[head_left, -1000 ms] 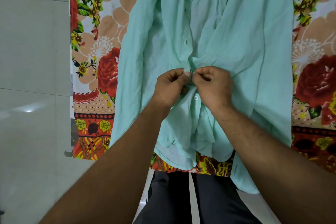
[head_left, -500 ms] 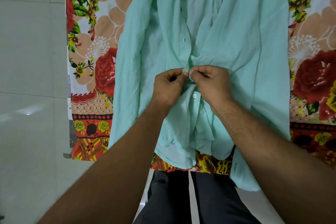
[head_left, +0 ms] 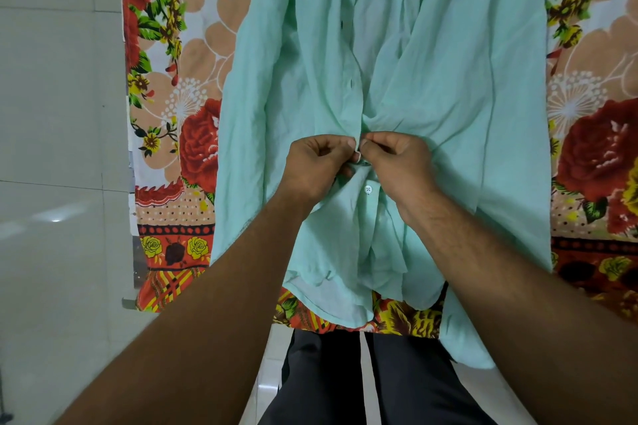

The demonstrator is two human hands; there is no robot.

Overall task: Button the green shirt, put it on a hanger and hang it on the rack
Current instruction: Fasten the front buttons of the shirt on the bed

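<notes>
Little has shifted since a second ago: my two hands have stayed pinched together at the placket, and only the head view has drifted slightly. My left hand (head_left: 319,166) is curled nearly closed, thumb and forefinger nipping the buttonhole edge; my right hand (head_left: 397,162) is closed the same way on the facing edge, with a small white button (head_left: 359,155) just showing between the fingertips of both. The green shirt (head_left: 431,86) lies spread front-up on a floral bedsheet (head_left: 193,86), stretching away beyond my hands, its hem draped toward me over the edge. Just below my right hand sits a fastened button (head_left: 368,189); beyond my hands the placket gapes open, so I judge most buttons are left. To do this one well, I'd keep the hole taut with the left hand, tip the button edge-on, push it through, then smooth the bunched cloth before moving up.
</notes>
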